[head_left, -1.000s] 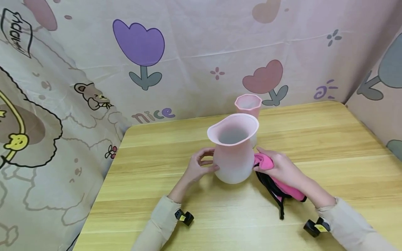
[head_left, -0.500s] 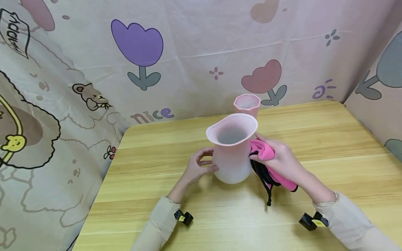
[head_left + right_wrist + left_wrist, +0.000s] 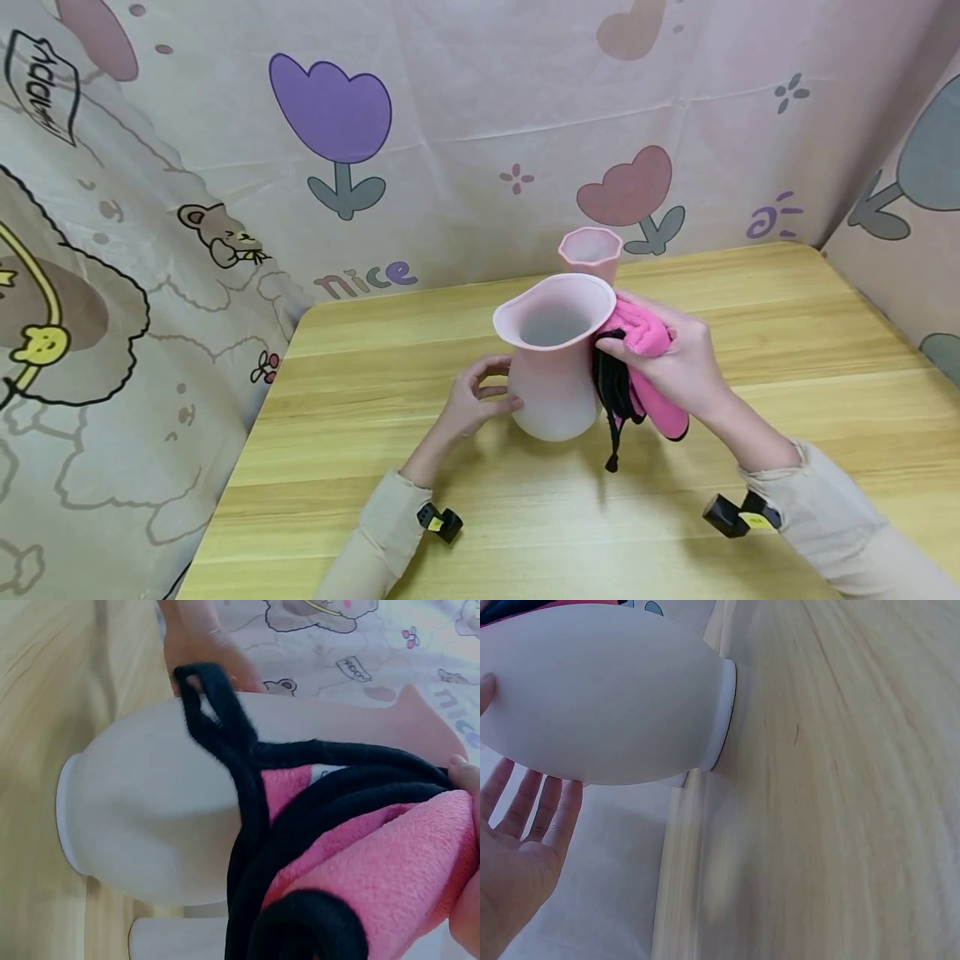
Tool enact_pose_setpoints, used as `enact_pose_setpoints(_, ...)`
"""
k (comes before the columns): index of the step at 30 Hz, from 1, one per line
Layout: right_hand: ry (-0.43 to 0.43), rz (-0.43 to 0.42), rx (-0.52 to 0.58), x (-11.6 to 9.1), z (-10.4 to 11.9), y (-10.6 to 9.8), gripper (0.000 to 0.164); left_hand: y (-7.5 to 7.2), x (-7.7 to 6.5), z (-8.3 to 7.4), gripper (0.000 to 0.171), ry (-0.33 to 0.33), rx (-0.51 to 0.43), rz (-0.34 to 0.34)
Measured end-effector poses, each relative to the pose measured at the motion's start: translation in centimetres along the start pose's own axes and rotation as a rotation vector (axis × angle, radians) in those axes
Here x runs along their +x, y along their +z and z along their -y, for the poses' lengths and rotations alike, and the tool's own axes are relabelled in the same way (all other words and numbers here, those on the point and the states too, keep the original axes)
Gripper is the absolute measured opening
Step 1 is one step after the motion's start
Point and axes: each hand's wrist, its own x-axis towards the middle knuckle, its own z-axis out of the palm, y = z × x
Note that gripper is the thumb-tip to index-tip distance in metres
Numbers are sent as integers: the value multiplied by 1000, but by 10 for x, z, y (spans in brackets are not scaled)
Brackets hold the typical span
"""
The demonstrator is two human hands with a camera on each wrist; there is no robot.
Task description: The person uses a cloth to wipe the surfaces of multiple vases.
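Note:
A pink-to-white vase point(image 3: 555, 383) with a flared, uneven rim stands upright on the wooden table. My left hand point(image 3: 476, 396) holds its left side low down, thumb in front and fingers behind; the fingers point(image 3: 564, 814) curve against the wall in the left wrist view. In my right hand point(image 3: 678, 358) is a bunched pink cleaning cloth point(image 3: 641, 329) with black edging. I grip it against the vase's right side, just below the rim. The cloth's black hanging loop point(image 3: 217, 709) dangles in front of the vase in the right wrist view.
Behind the held vase stands a second pink vase point(image 3: 592, 250) with an angular rim, partly hidden. The table point(image 3: 375, 350) ends at a patterned fabric backdrop point(image 3: 450, 108). Each sleeve carries a small black camera point(image 3: 441, 522).
My right hand has moved up along the vase's right side with the cloth, from its lower body to just below the rim. My left hand keeps its place.

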Motion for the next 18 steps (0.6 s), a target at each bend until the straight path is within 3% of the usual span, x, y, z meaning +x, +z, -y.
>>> enact_pose_setpoints(8, -12, -45, 2, -1, 1, -1, 61, -6, 3, 24, 54, 7, -15, 5)
enact_pose_setpoints(18, -34, -114, 27, -1, -2, -3, 61, -6, 4, 24, 55, -1, -12, 9)
